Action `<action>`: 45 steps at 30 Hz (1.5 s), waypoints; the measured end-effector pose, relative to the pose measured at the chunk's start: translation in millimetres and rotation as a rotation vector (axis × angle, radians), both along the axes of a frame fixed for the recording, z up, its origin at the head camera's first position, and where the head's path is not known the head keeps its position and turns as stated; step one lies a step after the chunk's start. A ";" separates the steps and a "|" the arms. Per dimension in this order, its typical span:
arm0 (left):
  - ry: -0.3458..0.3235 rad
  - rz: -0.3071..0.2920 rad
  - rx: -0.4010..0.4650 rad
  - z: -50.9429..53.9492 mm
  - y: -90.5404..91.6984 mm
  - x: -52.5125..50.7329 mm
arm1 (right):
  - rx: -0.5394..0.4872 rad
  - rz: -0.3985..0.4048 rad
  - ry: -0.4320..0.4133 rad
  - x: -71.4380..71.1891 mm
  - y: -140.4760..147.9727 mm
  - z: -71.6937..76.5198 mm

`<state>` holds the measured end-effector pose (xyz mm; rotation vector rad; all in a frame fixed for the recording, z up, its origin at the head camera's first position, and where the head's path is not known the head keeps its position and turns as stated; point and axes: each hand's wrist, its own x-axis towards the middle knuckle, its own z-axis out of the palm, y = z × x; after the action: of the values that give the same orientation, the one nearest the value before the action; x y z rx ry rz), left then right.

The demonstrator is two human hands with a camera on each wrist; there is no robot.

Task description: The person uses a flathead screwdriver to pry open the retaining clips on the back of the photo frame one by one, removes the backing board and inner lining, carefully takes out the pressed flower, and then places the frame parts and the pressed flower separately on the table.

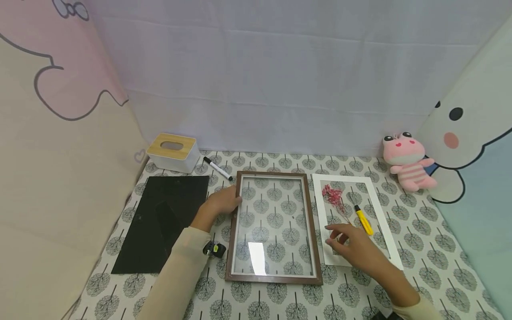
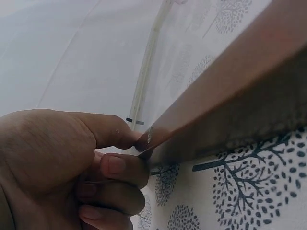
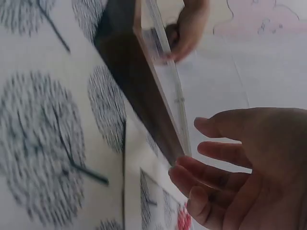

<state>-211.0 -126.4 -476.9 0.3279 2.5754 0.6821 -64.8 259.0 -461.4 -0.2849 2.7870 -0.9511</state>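
Observation:
A brown picture frame (image 1: 274, 279) with a clear pane lies flat in the middle of the patterned cloth. My left hand (image 1: 224, 200) pinches its left side; in the left wrist view the thumb lies on top of the frame (image 2: 206, 108) with the fingers curled at its edge. My right hand (image 1: 354, 246) hovers by the frame's right side, over the lower part of a white mat border (image 1: 344, 178), its fingers loosely bent and holding nothing. Inside that border are a sprig of pink dried flowers (image 1: 333, 195) and a yellow tool with a black end (image 1: 364, 220).
On the left lies a black backing board (image 1: 140, 231). Behind it stand a white tissue box with a wooden lid (image 1: 172, 153) and, beside that, a black-and-white marker pen (image 1: 218, 169). A pink plush toy (image 1: 408, 162) sits at the back right. Fabric walls enclose the table.

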 end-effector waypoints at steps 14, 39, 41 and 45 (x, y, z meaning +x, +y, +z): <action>-0.157 0.189 0.354 -4.4 -9.2 -7.9 | -0.032 0.012 -0.130 4.3 -38.0 -7.2; -0.651 0.462 1.096 -32.9 -22.8 -36.0 | -0.011 0.040 -0.091 1.7 -42.3 -9.5; -0.667 0.461 1.142 -35.5 -25.6 -36.2 | -0.015 0.044 -0.100 1.7 -42.9 -8.5; -0.683 0.455 1.190 -39.5 -29.2 -36.8 | -0.018 0.062 -0.096 1.7 -43.4 -8.8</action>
<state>-247.9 -155.6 -516.4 -0.1534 1.3494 2.0219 -63.1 215.6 -470.1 -0.3175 2.6681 -0.9498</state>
